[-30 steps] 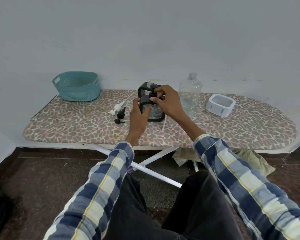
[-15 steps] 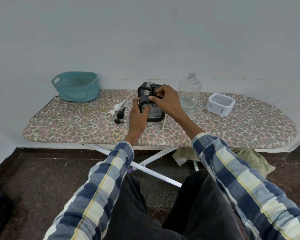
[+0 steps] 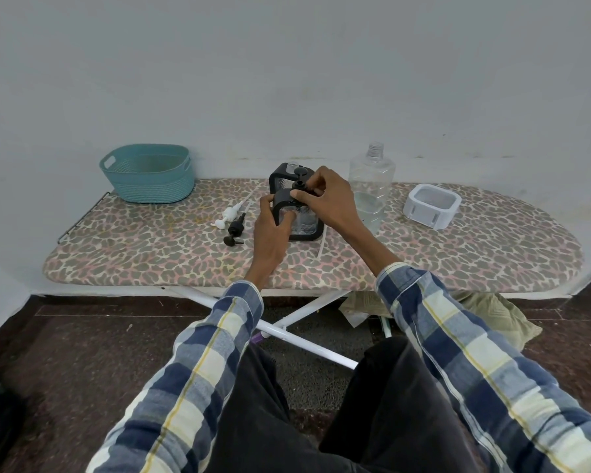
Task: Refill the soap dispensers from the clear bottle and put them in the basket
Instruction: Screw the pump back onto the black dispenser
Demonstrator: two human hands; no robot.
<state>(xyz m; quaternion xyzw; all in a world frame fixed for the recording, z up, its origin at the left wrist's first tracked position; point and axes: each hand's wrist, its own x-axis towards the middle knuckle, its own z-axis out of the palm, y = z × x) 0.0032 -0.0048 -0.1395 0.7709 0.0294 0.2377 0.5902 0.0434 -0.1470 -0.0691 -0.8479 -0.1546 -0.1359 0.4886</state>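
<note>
A black-framed clear soap dispenser (image 3: 304,225) stands at the middle of the ironing board (image 3: 458,261). My left hand (image 3: 270,230) grips its left side. My right hand (image 3: 328,196) pinches the black pump head (image 3: 299,180) at the dispenser's top. A second black dispenser (image 3: 280,175) stands right behind it, partly hidden. The clear bottle (image 3: 372,186), uncapped and partly filled, is upright just to the right of my right hand. The teal basket (image 3: 149,174) sits at the board's far left.
A white pump (image 3: 231,213) and a black pump (image 3: 236,230) lie loose left of the dispensers. A white dispenser body (image 3: 430,206) without a pump stands at the right. A thin white tube (image 3: 321,247) lies in front. The wall runs close behind.
My right hand's fingers have shifted a little around the pump head on the dispenser. The left hand keeps its hold. Nothing else has moved.
</note>
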